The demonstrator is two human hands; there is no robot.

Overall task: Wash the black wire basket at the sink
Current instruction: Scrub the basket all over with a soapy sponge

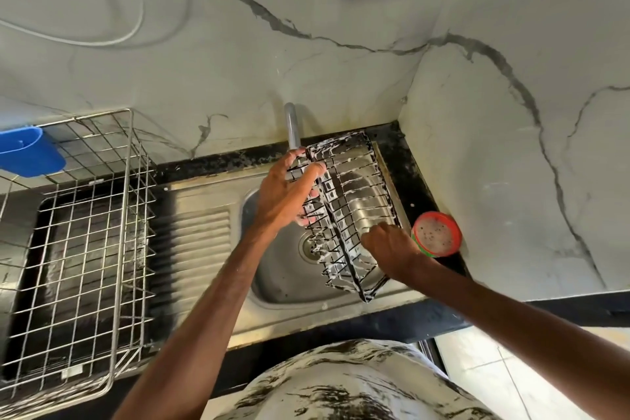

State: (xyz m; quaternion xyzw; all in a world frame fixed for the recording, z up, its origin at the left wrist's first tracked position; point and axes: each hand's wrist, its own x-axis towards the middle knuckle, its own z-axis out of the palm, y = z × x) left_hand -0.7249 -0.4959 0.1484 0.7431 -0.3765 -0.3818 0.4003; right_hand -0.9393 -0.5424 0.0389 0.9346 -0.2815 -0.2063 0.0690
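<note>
I see my left hand point(286, 193) gripping the soapy black wire basket point(354, 201) tilted over the steel sink point(283, 283), right hand point(388, 247) curled against its wires, grip unclear.

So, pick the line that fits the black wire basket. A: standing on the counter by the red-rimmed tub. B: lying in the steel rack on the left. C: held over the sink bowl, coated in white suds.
C: the left hand grips the black wire basket above the sink, and white foam clings to its wires.
</note>
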